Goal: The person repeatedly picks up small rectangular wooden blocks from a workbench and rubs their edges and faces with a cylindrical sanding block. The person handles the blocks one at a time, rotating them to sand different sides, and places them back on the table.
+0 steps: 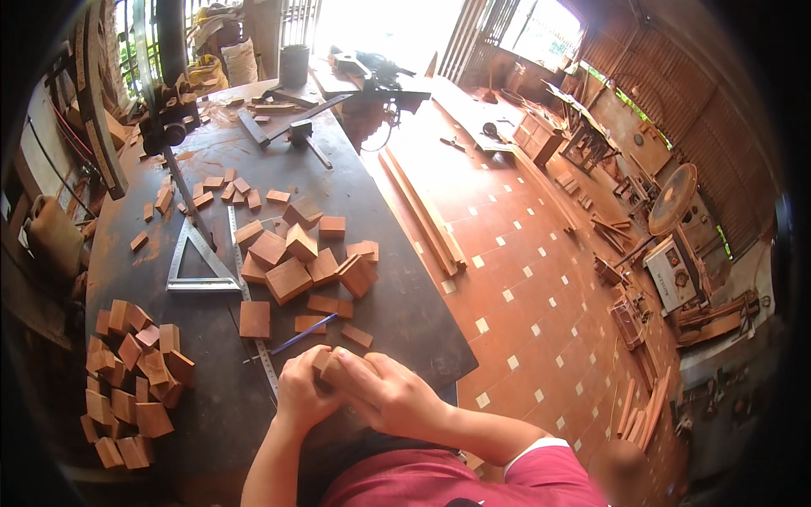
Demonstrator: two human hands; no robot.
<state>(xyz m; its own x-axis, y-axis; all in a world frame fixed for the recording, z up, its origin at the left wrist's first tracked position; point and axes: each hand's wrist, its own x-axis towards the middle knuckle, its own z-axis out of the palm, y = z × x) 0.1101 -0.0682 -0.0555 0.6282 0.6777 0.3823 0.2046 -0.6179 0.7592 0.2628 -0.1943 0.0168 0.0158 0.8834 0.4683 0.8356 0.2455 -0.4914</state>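
Observation:
Close to the near edge of the dark table, my left hand and my right hand are closed together around a small brown wooden block. My fingers cover most of it. Just beyond them lies a blue pen, its tip toward a long metal ruler. A flat square block rests against the ruler. Farther off is a loose pile of wooden blocks, with a silver triangular set square to its left.
Another heap of blocks covers the table's near left. An upright saw blade rises from the table beyond the set square. Small offcuts and a metal-and-wood tool lie farther back. Long planks stretch along the tiled floor at right.

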